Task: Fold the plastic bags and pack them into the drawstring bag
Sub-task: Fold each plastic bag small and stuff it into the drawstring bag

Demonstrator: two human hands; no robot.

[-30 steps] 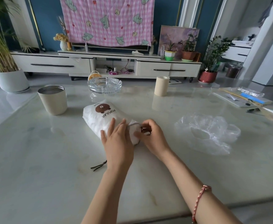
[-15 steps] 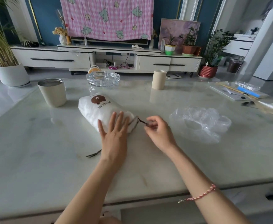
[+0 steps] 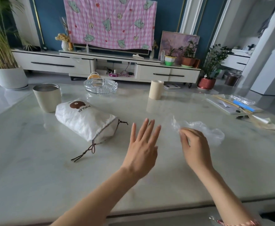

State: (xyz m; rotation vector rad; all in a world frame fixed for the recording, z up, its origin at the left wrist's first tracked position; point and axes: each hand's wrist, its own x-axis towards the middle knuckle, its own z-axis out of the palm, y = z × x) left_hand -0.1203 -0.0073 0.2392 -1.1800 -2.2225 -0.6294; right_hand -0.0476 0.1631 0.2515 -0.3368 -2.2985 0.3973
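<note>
My left hand (image 3: pixel 141 149) is spread flat with its fingers straight, holding nothing, between the one drawstring bag (image 3: pixel 84 121) and the one loose plastic bag (image 3: pixel 207 129). My right hand (image 3: pixel 194 147) pinches the edge of that bag, a thin, clear, crumpled film on the glossy marble table (image 3: pixel 35 168). The drawstring bag is white, crinkly and plump, printed with a brown bear. It lies on its side, with two dark brown cords (image 3: pixel 86 152) at its mouth. Behind it stand one beige cup (image 3: pixel 47 97) and one ribbed glass ashtray (image 3: pixel 101 86).
</note>
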